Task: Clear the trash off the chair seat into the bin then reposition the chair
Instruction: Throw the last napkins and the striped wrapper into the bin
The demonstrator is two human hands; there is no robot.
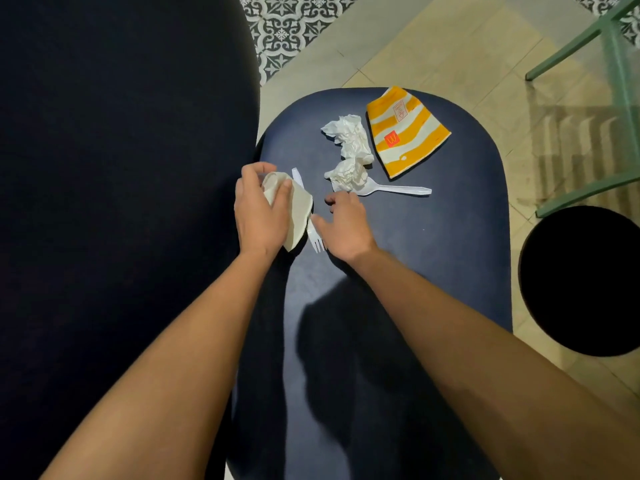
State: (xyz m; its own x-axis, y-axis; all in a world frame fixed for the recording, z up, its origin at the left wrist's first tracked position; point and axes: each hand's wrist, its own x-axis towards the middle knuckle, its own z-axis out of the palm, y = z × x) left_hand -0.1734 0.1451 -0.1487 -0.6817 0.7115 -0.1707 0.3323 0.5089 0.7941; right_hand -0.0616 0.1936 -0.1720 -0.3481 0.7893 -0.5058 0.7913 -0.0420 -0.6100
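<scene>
The dark blue chair seat [433, 244] carries trash. My left hand [259, 213] grips a crumpled off-white napkin [298, 209] at the seat's left edge. A white plastic fork [313, 233] lies partly under that napkin, tines toward me. My right hand [346, 226] hovers just right of the fork with fingers loosely spread, holding nothing. Beyond it lie crumpled white tissues [348, 147], a white plastic spoon [394, 190] and a flattened orange-and-white striped paper cup [405, 133].
The chair's dark backrest [121, 168] fills the left. A round black opening, likely the bin [585, 282], sits on the floor at the right. Green metal furniture legs [620, 64] stand at the top right over beige and patterned floor tiles.
</scene>
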